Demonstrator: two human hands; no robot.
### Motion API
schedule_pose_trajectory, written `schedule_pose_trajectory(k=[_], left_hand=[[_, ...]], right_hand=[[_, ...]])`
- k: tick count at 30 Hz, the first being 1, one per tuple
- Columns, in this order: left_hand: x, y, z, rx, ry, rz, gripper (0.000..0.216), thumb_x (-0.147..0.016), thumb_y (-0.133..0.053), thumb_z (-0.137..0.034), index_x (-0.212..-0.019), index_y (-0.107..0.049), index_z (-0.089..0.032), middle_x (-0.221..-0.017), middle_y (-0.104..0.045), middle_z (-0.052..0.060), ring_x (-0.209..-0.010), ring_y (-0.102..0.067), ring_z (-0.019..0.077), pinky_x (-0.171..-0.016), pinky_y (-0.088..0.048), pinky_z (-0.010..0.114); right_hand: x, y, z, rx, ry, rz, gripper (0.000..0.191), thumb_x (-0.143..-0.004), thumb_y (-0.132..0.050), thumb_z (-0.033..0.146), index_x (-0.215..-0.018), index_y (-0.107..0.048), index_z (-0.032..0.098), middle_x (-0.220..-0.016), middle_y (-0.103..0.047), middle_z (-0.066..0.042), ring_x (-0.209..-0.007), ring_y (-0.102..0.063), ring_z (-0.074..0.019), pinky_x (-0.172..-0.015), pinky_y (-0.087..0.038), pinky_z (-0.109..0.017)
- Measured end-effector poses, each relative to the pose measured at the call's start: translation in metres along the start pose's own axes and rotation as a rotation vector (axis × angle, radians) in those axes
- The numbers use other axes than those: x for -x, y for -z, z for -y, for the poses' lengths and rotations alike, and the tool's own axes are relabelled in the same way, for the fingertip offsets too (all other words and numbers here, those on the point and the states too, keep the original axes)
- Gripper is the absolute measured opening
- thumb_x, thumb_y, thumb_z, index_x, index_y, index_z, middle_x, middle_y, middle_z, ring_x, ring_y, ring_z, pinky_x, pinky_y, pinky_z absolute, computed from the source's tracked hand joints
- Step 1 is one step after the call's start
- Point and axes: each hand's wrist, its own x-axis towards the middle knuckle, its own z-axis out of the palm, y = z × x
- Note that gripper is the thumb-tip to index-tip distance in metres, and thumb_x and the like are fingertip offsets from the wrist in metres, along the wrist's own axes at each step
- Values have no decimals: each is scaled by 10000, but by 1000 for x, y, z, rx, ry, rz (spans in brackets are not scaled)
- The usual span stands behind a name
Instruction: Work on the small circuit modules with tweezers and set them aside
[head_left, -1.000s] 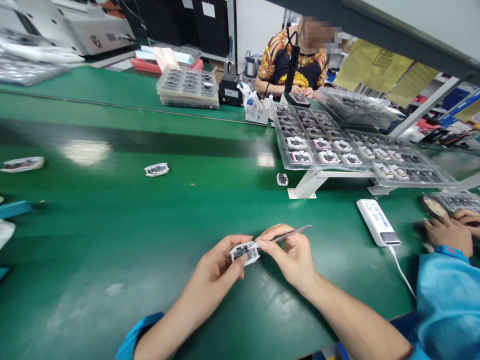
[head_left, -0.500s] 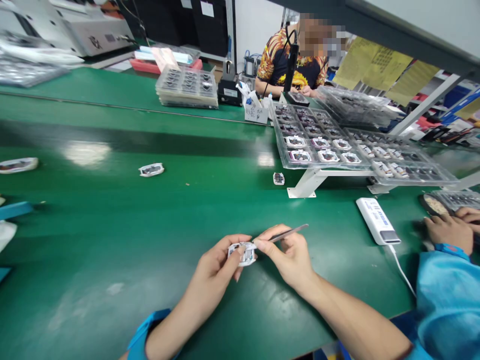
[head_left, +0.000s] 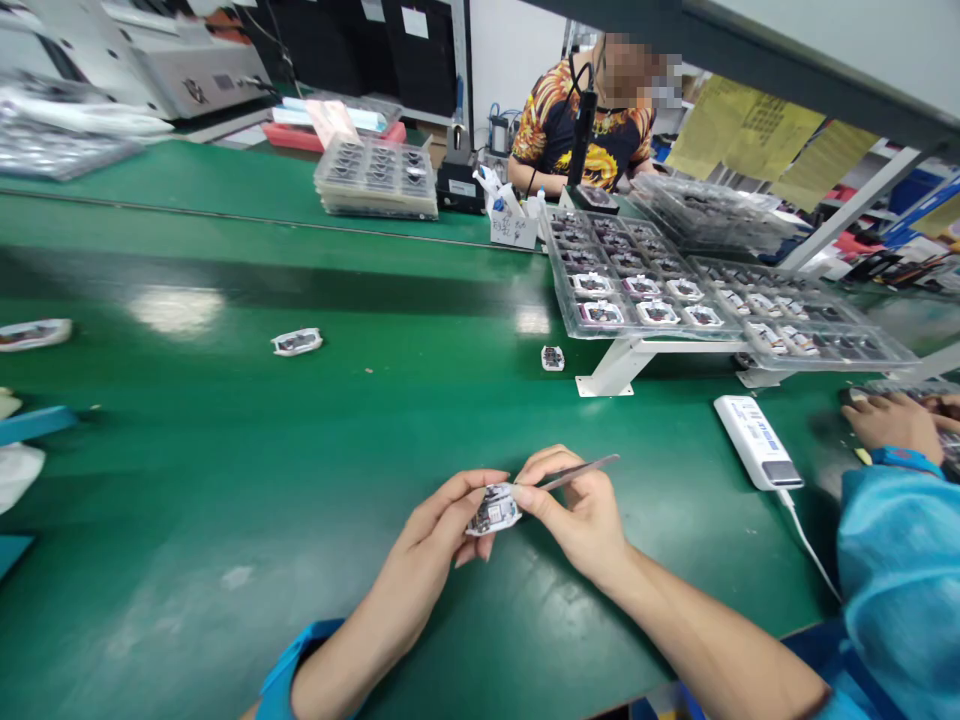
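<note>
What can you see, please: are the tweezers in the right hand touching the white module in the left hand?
Cannot tell. The head view shows the tweezers running behind the right hand's fingers, hiding their end beside the module.

Our left hand [head_left: 420, 525] has turned the white module [head_left: 493, 510] to show a different face, and the co-worker's hand [head_left: 892, 422] at right has moved farther off.

Your white module [head_left: 491, 510]: partly behind your fingers [head_left: 465, 497], details too small to tell. Near right: co-worker's sleeve [head_left: 900, 590], cut off by edge.
</note>
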Motion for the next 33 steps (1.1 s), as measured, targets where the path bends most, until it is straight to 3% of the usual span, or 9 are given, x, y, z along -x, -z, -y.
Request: schedule_pose_trajectory(k=[9,19,33], left_hand=[[3,-1,-2,32,35,43,329,-823,-564,-433,-984,-628,-153,-632,-543,-30,-559,-434,125,-534,-312,252],[2,2,2,-95,-53,63,324,-851,-501,-376,-1057,-598,-146,-637,-582,-9,-595,-460,153,-559,-341,269],[4,2,-3,-193,-62,131,358,-833,-503,-383,-1093,-569,-146,-645,-573,-9,-585,-441,157,-556,-325,275]], right_hand=[[1,-2,-2,-104,-218,46,105,-759,-740,279,-754,-667,203,-730,-663,0,-638,-620,-151,-611,-500,-287],[1,-3,0,-25,-202,-39,105,-744,-748,277,-756,-682,196,-752,-689,-13,-725,-638,-170,-709,-502,-305],[-1,-4,-2,-204,-276,-53,147,-699,-780,300,-717,-681,193,-691,-699,-11,-624,-623,-150,-589,-501,-267]])
